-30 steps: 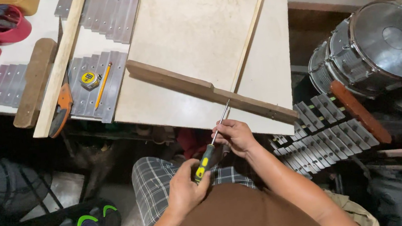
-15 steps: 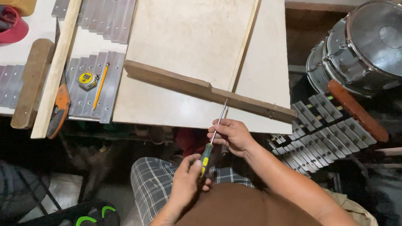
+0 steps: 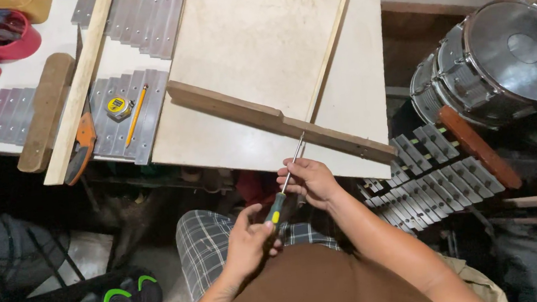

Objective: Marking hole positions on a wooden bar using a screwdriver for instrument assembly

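My left hand (image 3: 248, 241) is clenched around the green and yellow handle of a screwdriver (image 3: 283, 190), gripping it down near my lap, above my checked shorts (image 3: 208, 242). My right hand (image 3: 309, 180) sits further up the tool, its fingers pinched around the bare metal shaft to steady it. The shaft runs up and to the right from the handle, and its tip meets the near face of a dark wooden bar (image 3: 279, 120) that lies slantwise across a pale square board (image 3: 258, 47). The tip touches the bar close to where a thin light wooden strip (image 3: 330, 43) crosses the board and ends at the bar. The board rests on a white table (image 3: 61, 43), overhanging its near edge toward me. To my left on the table lie rows of grey metal bars (image 3: 138, 25), with a yellow tape measure (image 3: 118, 106) and a yellow pencil (image 3: 135, 108) on top of them. Beside those lies a long pale wood batten (image 3: 81, 83), a shorter dark plank (image 3: 47, 110) and an orange-handled tool (image 3: 81, 146). To my right, below the table, sits a rack of metal keys (image 3: 428, 172), and beyond it a shiny drum (image 3: 496, 63).
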